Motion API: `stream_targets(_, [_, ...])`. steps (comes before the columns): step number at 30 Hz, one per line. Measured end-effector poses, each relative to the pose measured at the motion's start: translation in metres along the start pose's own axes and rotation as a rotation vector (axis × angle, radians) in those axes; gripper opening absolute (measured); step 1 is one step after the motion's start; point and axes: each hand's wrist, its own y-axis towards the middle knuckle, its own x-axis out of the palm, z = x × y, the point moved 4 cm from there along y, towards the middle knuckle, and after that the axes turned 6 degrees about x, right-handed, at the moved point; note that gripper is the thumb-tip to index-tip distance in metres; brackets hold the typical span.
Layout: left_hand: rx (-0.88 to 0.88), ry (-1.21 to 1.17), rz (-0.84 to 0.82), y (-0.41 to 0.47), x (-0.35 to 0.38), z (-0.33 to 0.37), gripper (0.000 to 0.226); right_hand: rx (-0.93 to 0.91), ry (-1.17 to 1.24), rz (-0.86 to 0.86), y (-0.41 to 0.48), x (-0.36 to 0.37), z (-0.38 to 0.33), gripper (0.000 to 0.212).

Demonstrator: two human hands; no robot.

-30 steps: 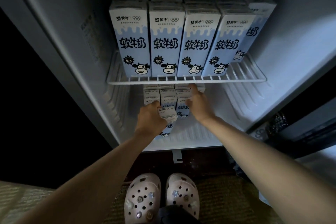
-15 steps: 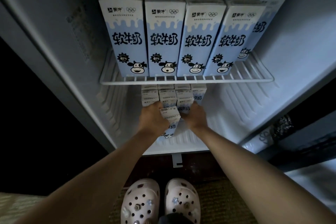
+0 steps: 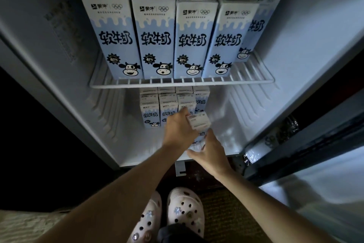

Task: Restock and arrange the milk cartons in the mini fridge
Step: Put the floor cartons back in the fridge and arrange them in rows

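Small carton [image 3: 199,122] now further right, tilted in grip of left hand [image 3: 180,128]; right hand [image 3: 211,150] open beneath; base hidden

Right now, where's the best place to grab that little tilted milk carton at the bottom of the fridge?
I'd take the small milk carton by its flat sides near the top, from the front-left, as the left hand grips it. It tilts in front of the standing cartons, leaving those sides free.
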Motion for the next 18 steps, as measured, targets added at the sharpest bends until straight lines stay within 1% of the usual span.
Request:
stream_targets(2, [0.019, -0.056, -0.036, -0.002, 0.013, 0.009, 0.028, 0.085, 0.151, 0.122, 0.0, -0.003, 0.006, 0.049])
stream_targets(4, [0.032, -0.05, -0.071, 0.0, 0.022, 0.011, 0.035, 0.129, 0.225, 0.211, 0.001, -0.007, 0.009, 0.044])
stream_targets(7, [0.072, 0.063, -0.183, 0.006, 0.028, 0.007, 0.041, 0.185, 0.217, 0.252, 0.009, -0.01, 0.012, 0.043])
stream_targets(8, [0.106, 0.141, -0.222, 0.007, 0.029, 0.005, 0.039, 0.209, 0.229, 0.255, 0.014, -0.01, 0.013, 0.043])
stream_targets(9, [0.147, 0.237, -0.227, 0.007, 0.027, 0.004, 0.037, 0.225, 0.251, 0.254, 0.019, -0.01, 0.013, 0.043])
stream_targets(10, [0.195, 0.351, -0.205, 0.007, 0.024, 0.004, 0.036, 0.226, 0.266, 0.265, 0.024, -0.009, 0.013, 0.044])
stream_targets(11, [0.276, 0.468, -0.128, 0.006, 0.019, 0.004, 0.035, 0.232, 0.263, 0.275, 0.03, -0.009, 0.014, 0.043])
stream_targets(12, [0.357, 0.552, -0.052, 0.005, 0.014, 0.004, 0.034, 0.238, 0.258, 0.29, 0.035, -0.009, 0.013, 0.041])
stream_targets(13, [0.406, 0.594, -0.01, 0.005, 0.012, 0.001, 0.036, 0.253, 0.272, 0.307, 0.04, -0.01, 0.012, 0.04])
stream_targets(15, [0.45, 0.635, 0.041, 0.007, 0.014, -0.01, 0.042, 0.249, 0.301, 0.328, 0.049, -0.011, 0.009, 0.041])
stream_targets(18, [0.465, 0.589, 0.051, 0.007, 0.012, -0.012, 0.049, 0.21, 0.28, 0.329, 0.06, -0.009, 0.0, 0.043])
